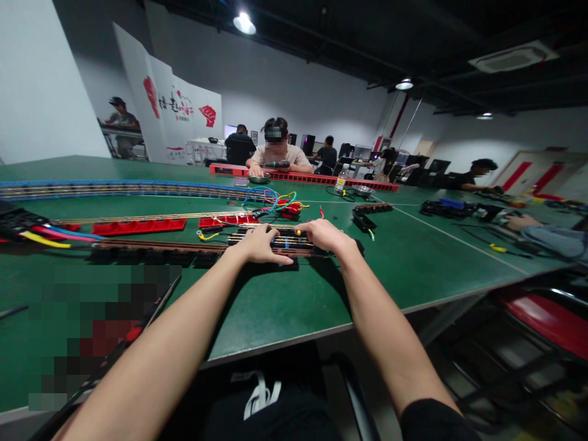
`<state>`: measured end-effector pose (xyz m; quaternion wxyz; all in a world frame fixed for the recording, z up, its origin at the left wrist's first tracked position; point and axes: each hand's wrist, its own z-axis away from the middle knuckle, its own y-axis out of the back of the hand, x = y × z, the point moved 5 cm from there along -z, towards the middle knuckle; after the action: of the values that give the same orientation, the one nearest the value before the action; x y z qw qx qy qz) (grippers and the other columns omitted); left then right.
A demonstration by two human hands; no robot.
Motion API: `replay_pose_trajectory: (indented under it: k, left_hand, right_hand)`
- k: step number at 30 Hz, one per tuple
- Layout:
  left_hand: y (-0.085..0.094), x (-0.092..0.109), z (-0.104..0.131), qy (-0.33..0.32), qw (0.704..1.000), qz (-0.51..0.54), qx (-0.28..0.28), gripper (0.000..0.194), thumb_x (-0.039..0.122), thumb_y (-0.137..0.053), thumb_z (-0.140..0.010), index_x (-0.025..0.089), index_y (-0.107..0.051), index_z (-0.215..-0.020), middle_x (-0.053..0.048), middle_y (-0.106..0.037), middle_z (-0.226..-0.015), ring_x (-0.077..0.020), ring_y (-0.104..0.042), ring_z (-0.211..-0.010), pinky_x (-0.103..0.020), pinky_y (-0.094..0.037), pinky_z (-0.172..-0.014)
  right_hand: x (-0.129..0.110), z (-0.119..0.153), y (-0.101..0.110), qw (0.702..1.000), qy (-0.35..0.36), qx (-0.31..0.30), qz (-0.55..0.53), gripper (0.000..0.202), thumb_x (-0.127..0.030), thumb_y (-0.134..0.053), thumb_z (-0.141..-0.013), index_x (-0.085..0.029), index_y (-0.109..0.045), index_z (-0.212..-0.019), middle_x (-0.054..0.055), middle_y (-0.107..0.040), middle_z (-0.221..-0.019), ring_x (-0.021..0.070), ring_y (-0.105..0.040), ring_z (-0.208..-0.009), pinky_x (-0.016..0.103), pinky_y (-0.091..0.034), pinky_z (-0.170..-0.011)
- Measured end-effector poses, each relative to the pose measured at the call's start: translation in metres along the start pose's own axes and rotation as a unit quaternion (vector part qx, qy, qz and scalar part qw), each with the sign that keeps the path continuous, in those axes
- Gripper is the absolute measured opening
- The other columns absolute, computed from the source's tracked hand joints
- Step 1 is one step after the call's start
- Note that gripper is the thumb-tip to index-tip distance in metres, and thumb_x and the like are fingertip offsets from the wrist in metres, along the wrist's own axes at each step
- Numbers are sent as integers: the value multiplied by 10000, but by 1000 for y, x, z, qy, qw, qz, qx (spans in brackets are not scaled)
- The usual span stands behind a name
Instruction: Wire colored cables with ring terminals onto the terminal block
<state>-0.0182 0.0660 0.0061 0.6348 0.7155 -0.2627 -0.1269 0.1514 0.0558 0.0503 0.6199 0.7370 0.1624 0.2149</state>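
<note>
My left hand (pixel 261 245) rests on a long black rail assembly (pixel 291 242) with brass-coloured strips and blue parts, its thumb and fingers spread apart. At the right part of the same assembly is my right hand (pixel 324 236), with its index finger pointing left beside a small yellow piece (pixel 298 233). Whether its fingers hold anything is hidden. Brown strips (pixel 160 246) run left from the assembly over black holders. A yellow cable with a ring end (pixel 208 236) lies left of my left hand.
Red trays (pixel 138 227), a curved blue rail (pixel 124 189) and coloured wires (pixel 280 201) lie behind. A short black rail (pixel 365 220) sits to the right. Across the green table (pixel 441 263), a person reaches into a metal bowl (pixel 260 178). Another person's hands work at far right.
</note>
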Motion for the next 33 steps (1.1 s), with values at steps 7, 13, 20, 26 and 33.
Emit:
replay_pose_trajectory:
  k: [7,13,20,26,33]
  left_hand:
    - [-1,-1,-1,4,1000,0,-1,1077,965,-453,-537,203,-531,-1294,-181,-428,-1387,-413,-423,-1274,-503,-367,-1049]
    - [1,1,0,1,1000,-5,-4,1095,963,-445,-548,187,-526,-1316,-198,-425,-1393,-401,-428,-1277,-499,-363,-1055]
    - [0,0,-1,-5,1000,-4,2,1089,969,-439,-550,190,-534,-1305,-198,-427,-1396,-402,-425,-1278,-526,-367,-1050]
    - [1,0,-1,-4,1000,-3,-1,1095,968,-441,-549,186,-530,-1310,-199,-421,-1400,-398,-425,-1279,-510,-366,-1058]
    - [0,-1,-1,-3,1000,3,-5,1083,961,-453,-546,199,-524,-1312,-189,-418,-1399,-401,-431,-1270,-516,-368,-1052]
  right_hand:
    - [4,3,-2,997,-45,57,-17,500,-134,-481,-826,-300,-538,-1294,65,-703,-1117,228,-660,-946,284,-444,-726]
    - [29,8,4,971,-98,163,-148,467,-364,-597,-815,-247,-477,-1251,22,-687,-878,186,-635,-762,270,-437,-678]
    - [61,15,11,890,-196,337,-238,342,-394,-525,-837,-216,-558,-1127,34,-663,-804,196,-625,-742,320,-460,-738]
    - [83,18,3,824,-285,384,-304,320,-243,-464,-793,-224,-584,-1088,15,-669,-762,193,-620,-664,327,-489,-715]
    - [93,24,-2,779,-359,385,-341,326,-188,-409,-809,-211,-546,-1103,13,-705,-781,144,-573,-445,290,-509,-603]
